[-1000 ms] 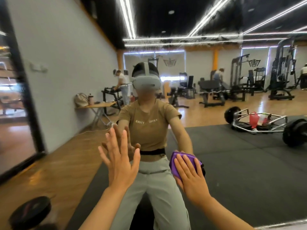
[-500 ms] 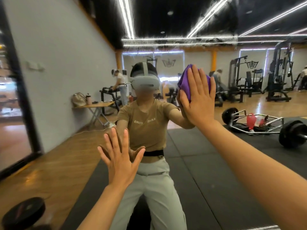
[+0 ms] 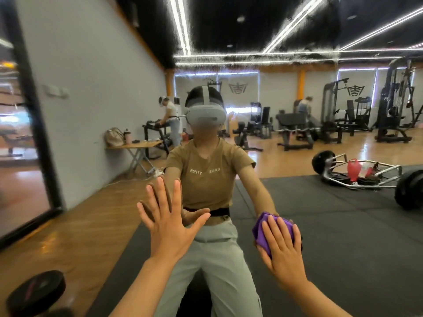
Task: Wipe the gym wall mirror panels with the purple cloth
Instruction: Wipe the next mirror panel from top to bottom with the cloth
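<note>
Mirror panel [image 3: 320, 225] fills nearly the whole view, a vertical plane square-on to the person; a dark frame edge [image 3: 34, 124] runs top to bottom at 9 o'clock, and beyond it sits what looks like the neighbouring panel. Reflected in the glass: gym floor, a loaded bar [image 3: 366, 177] at 3 o'clock, a folding table [image 3: 137, 146] at 10 o'clock. Left hand [image 3: 169, 225] sits flat on the glass just left of centre, fingers straight and spread, holding nothing; it reads as a brace. Right hand [image 3: 283, 250] is at 4 o'clock, low on the panel, fingers straight and pressing the purple cloth [image 3: 265, 227] against the mirror. The cloth is bunched under the palm and fingertips, poking out at the hand's upper left, with no clear long axis. Key relation: the cloth is already in contact, under the right hand only, well apart from the left hand and to its right at roughly the same height. Unwiped area cannot be told from the glass itself. Judgement: the open run of glass lies up toward 12–1 o'clock and out toward 3 o'clock, so the right hand probably carries the next stroke and the left need not move.
</note>
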The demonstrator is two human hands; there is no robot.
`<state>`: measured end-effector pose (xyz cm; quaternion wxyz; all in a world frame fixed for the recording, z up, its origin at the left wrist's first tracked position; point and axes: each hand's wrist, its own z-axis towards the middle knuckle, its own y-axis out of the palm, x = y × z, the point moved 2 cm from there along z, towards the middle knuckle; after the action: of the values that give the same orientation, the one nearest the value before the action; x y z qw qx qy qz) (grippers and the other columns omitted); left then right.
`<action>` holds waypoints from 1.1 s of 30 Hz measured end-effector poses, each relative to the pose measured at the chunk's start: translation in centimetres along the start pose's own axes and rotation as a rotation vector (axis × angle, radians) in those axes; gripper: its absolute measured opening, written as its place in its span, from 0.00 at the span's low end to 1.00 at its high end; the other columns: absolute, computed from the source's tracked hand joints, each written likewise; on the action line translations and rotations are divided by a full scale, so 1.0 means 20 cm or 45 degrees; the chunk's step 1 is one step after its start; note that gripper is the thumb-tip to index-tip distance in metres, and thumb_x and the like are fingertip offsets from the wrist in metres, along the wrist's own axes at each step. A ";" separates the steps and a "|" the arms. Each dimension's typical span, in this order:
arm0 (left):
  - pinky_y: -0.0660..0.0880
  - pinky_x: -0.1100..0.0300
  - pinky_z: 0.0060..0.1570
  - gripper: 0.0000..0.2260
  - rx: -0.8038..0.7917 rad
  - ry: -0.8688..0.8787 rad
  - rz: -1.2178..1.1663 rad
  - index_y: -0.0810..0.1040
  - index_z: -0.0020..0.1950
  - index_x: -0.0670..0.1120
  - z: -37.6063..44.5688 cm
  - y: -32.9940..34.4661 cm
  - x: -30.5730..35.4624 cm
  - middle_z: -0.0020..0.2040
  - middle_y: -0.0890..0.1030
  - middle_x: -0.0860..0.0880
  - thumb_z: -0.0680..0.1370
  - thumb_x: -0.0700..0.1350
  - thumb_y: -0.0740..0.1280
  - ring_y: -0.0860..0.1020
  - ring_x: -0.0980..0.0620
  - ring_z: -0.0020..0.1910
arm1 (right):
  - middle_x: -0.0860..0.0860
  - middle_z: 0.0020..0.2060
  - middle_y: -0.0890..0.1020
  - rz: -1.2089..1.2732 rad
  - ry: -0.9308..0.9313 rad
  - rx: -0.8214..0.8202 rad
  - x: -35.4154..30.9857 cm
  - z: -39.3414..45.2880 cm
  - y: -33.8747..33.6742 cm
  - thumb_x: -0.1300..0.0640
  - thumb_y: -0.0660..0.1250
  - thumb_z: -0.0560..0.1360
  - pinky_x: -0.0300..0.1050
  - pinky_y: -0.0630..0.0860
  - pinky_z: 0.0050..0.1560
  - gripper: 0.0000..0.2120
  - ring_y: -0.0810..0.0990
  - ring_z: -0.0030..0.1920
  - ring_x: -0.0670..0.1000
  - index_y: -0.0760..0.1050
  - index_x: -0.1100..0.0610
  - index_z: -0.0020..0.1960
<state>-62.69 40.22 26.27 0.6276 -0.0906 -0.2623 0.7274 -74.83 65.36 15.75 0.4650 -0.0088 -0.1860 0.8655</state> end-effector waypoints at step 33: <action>0.33 0.39 0.75 0.46 0.026 0.043 0.016 0.45 0.84 0.49 0.00 0.01 0.00 0.83 0.43 0.41 0.75 0.76 0.49 0.40 0.38 0.81 | 0.49 0.83 0.45 0.129 0.242 -0.074 0.12 0.12 -0.08 0.40 0.44 0.86 0.53 0.40 0.80 0.30 0.45 0.82 0.53 0.44 0.52 0.83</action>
<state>-62.81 40.24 26.20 0.6283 -0.0981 -0.2438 0.7322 -75.38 67.39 18.80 0.4358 -0.1139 -0.1655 0.8773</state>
